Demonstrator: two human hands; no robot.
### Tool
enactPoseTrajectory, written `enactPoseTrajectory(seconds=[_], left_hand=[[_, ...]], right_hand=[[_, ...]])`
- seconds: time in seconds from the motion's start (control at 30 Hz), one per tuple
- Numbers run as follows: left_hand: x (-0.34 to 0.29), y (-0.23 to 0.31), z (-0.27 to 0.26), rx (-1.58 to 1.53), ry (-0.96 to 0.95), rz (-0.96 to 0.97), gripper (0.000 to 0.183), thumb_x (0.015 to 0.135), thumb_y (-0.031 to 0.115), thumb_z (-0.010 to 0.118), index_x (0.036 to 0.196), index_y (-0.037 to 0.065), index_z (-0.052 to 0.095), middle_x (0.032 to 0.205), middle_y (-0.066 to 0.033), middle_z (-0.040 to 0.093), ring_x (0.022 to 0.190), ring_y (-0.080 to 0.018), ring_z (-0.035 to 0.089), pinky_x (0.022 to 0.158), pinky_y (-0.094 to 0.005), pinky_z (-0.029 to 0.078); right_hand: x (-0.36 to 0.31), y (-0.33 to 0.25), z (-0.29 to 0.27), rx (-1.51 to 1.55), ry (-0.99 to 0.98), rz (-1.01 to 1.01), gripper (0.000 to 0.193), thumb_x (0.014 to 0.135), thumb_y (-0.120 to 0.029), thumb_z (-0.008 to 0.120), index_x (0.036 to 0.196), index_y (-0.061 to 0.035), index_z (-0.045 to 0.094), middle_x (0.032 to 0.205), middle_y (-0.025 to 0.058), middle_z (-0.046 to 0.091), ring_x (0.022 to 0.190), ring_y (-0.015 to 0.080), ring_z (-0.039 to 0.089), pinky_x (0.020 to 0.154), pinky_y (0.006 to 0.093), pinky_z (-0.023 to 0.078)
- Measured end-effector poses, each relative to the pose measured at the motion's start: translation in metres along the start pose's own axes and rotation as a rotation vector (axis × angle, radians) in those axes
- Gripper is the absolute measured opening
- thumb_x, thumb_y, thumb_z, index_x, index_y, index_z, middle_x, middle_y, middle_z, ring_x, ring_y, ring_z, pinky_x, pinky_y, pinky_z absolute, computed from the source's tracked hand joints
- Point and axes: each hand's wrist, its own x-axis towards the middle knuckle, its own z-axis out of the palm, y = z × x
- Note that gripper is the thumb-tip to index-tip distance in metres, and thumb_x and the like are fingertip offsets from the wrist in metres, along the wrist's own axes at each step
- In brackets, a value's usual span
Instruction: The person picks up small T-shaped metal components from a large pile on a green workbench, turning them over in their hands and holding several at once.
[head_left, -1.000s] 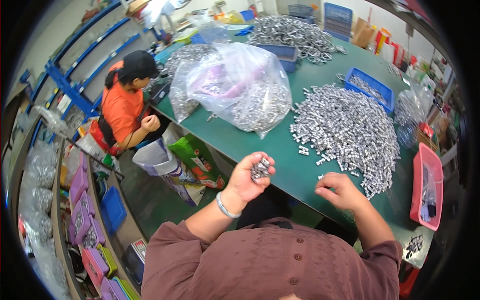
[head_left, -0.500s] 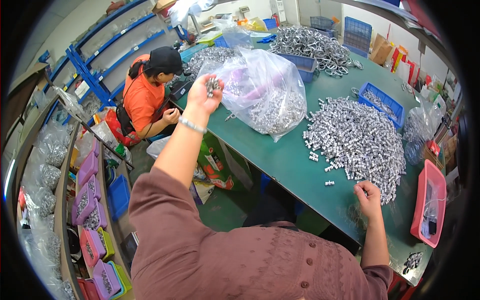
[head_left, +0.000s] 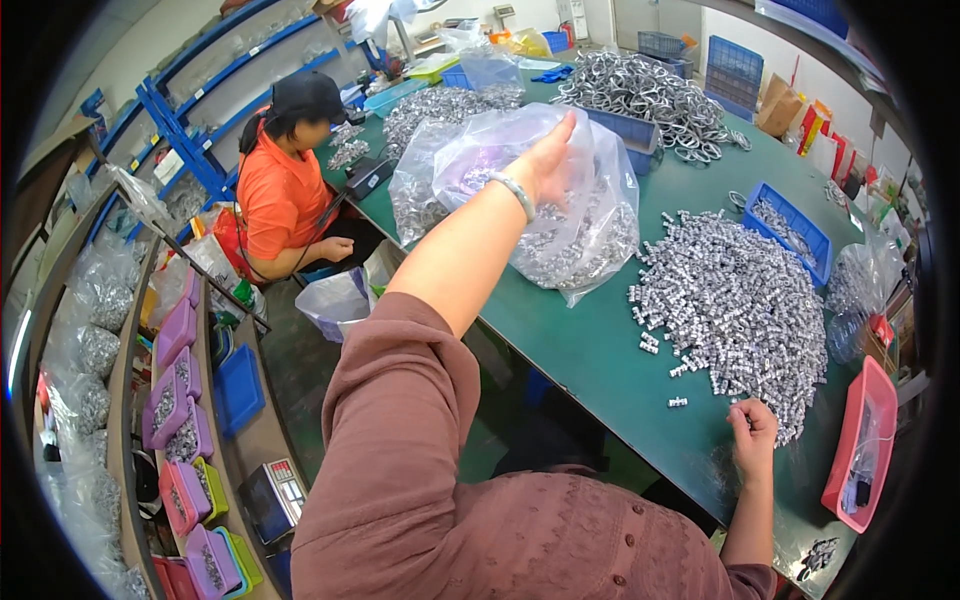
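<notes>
My left hand [head_left: 548, 165] reaches over a large clear plastic bag [head_left: 610, 235] holding many small metal pieces and something purple. Its thumb stretches out and the fingers extend down at the bag's mouth, partly blurred by the film. No pieces show in that hand. At the table's near right, my right hand [head_left: 752, 435] is curled with its fingers pressed together, beside the front edge of a big heap of small silvery metal fittings [head_left: 735, 310]. What those fingers hold, if anything, is hidden. A single fitting [head_left: 678, 402] lies apart, left of the right hand.
A blue tray [head_left: 790, 235] of parts and a pink basin [head_left: 862, 445] stand right on the green table [head_left: 570, 350]. Metal rings [head_left: 650, 100] are heaped at the back. A person in orange [head_left: 285, 190] sits left, near shelves with purple bins [head_left: 177, 335] and a scale [head_left: 275, 500].
My left hand has swung right and down to the bag's mouth; the small metal pieces seen in its palm before no longer show. My right hand stays by the heap.
</notes>
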Motion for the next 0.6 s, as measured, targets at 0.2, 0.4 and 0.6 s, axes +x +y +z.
enactPoseTrajectory(seconds=[0.2, 0.4, 0.6], left_hand=[[-0.032, 0.007, -0.014, 0.119, 0.111, 0.179, 0.097, 0.075, 0.077, 0.03, 0.133, -0.001, 0.029, 0.136, -0.0179, 0.032, 0.125, -0.0328, 0.03, 0.102, -0.0528, 0.015], [-0.077, -0.014, -0.059, 0.649, 0.488, 0.504, 0.063, 0.079, 0.048, 0.057, 0.116, -0.003, 0.052, 0.113, -0.0167, 0.056, 0.111, -0.0269, 0.046, 0.092, -0.0351, 0.036], [-0.1, -0.057, -0.111, 0.956, 1.244, 0.217, 0.073, 0.069, 0.028, 0.071, 0.126, -0.005, 0.039, 0.119, -0.0195, 0.047, 0.098, -0.0261, 0.054, 0.081, -0.0321, 0.046]], right_hand=[[0.003, 0.004, 0.003, -0.01, -0.02, -0.041, 0.004, 0.076, 0.001, 0.057, 0.071, 0.001, 0.055, 0.068, 0.006, 0.055, 0.062, 0.0133, 0.051, 0.058, 0.0243, 0.04], [0.0, 0.0, 0.001, -0.005, -0.035, -0.038, 0.005, 0.076, 0.001, 0.056, 0.071, 0.0011, 0.055, 0.069, 0.0059, 0.055, 0.063, 0.0127, 0.05, 0.059, 0.0238, 0.039], [-0.001, -0.003, 0.003, -0.012, -0.034, -0.061, 0.004, 0.076, 0.001, 0.056, 0.072, 0.0011, 0.055, 0.068, 0.0059, 0.054, 0.062, 0.0133, 0.05, 0.058, 0.0245, 0.04]])
